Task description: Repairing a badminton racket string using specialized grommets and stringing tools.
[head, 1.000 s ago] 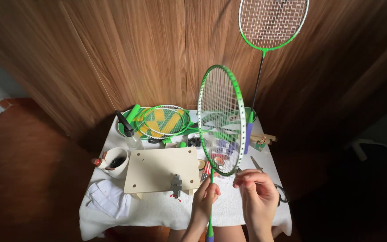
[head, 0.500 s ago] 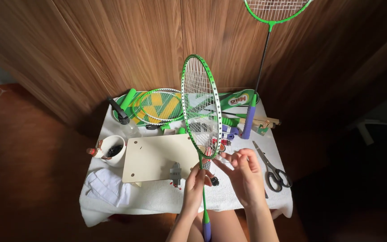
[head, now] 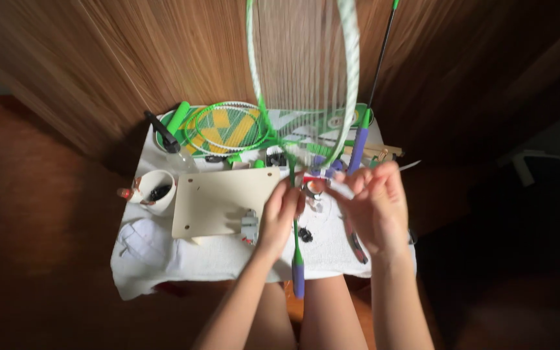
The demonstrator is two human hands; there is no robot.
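Racket up close, both hands at its throat

We're holding the green and white racket [head: 299, 84] upright over the table [head: 228, 256], its head filling the top of the view and its purple-ended grip [head: 298, 279] hanging down past the table's near edge. Our left hand [head: 281, 217] is wrapping around the racket's shaft just under the head, fingers clamped on it. Our right hand [head: 374, 207] is sitting just right of the racket with its fingertips pinching together near the throat; we can't tell if there's a string between them. Left of the racket a pale wooden board [head: 218, 201] is lying flat, with a white cup [head: 157, 189] further left still. Behind the racket another green racket [head: 225, 129] is lying on the table against the wooden wall [head: 131, 58].
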